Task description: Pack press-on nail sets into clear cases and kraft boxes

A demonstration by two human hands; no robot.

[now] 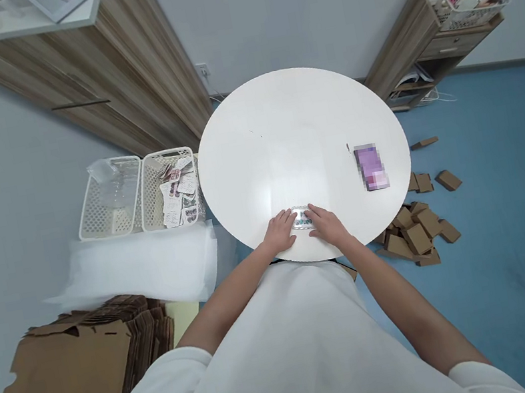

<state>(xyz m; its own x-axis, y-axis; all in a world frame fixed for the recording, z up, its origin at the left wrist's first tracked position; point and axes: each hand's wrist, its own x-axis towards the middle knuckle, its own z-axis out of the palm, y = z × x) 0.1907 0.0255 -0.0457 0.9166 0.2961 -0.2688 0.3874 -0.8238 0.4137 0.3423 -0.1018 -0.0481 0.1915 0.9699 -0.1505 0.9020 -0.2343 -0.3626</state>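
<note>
A small clear case (302, 218) with several coloured pieces inside lies flat near the close edge of the round white table (290, 124). My left hand (279, 231) rests at its left side, fingertips touching the rim, thumb apart from the fingers. On the right side, my right hand (327, 224) touches the case with its fingertips, the fingers spread and the thumb lower down. Neither hand is wrapped round the case. To the right on the table is a blurred purple item (371, 167).
Left of the table stand a white basket of printed cards (170, 192) and a basket of clear plastic (111, 199). Nearer are white sheets (142, 265) and stacked flat cardboard (69, 366). Small brown boxes (417, 239) lie on the floor at right.
</note>
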